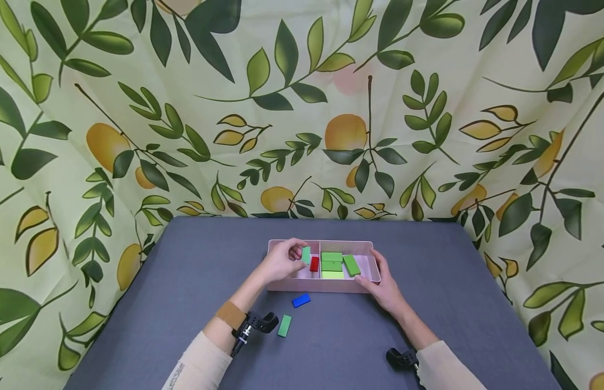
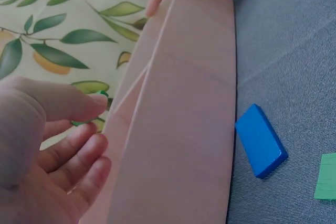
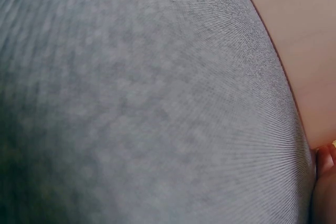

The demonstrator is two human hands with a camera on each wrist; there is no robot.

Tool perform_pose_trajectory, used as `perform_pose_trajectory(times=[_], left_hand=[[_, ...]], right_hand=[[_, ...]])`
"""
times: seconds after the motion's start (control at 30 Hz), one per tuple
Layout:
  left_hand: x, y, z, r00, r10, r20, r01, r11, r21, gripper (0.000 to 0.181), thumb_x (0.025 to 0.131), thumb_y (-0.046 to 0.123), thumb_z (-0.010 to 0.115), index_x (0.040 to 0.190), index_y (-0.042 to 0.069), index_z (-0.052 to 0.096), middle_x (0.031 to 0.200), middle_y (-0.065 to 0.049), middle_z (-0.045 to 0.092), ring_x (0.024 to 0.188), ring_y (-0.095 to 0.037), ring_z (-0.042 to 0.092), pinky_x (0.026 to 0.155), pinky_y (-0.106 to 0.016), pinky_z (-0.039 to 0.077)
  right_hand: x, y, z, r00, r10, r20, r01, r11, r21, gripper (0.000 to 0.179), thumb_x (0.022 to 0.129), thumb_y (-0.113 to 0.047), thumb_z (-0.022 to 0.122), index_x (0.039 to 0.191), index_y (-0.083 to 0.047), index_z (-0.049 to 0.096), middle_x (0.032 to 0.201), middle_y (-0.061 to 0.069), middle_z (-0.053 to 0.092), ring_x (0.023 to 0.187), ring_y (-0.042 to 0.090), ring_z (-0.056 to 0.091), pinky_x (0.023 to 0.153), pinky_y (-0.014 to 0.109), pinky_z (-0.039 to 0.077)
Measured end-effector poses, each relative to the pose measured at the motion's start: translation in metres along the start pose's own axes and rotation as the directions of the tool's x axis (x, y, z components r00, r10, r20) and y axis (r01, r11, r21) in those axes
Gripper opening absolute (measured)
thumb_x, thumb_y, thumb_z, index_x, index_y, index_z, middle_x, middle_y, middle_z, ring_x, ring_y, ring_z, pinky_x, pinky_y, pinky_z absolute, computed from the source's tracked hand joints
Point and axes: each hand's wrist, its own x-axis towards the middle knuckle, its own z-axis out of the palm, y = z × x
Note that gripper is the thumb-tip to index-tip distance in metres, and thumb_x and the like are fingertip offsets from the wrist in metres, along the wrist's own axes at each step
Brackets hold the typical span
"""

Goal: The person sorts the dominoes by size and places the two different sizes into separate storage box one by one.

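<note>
My left hand [image 1: 282, 262] pinches a green block [image 1: 306, 254] between thumb and fingers, over the left compartment of a pink divided box [image 1: 302, 285]. In the left wrist view only slivers of that block show past the thumb. A red block [image 1: 314, 264] is in the same compartment, just right of the held one. My right hand [image 1: 385, 287] grips the box's right end, thumb at the front rim and fingers round the side. Across the divider, the right compartment holds several green blocks [image 1: 351, 265] and a yellow-green one [image 1: 332, 275].
A blue block [image 1: 301, 300] lies on the grey cloth-covered table [image 1: 209, 254] in front of the box. Nearer to me is a loose green block [image 1: 284, 326], close to the left wrist camera. A leaf-patterned curtain [image 1: 302, 135] hangs behind the table.
</note>
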Motion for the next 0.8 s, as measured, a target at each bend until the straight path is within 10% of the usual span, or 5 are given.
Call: perform_pose_trajectory(times=[0.8], left_hand=[[0.021,-0.019,0.01,0.985,-0.16,0.071,0.153,0.983,0.099,0.042,0.08,-0.006,0.076,0.12,0.001,0.067,0.091,-0.011,0.063,0.081,-0.017,0.055,0.072,-0.028,0.048]], right_hand=[[0.001,0.002,0.0,1.0,-0.005,0.003,0.005,1.0,-0.017,0.089,0.092,-0.016,0.075,0.16,-0.01,0.017,0.16,0.025,0.027,0.139,0.043,0.033,0.111,0.064,0.023]])
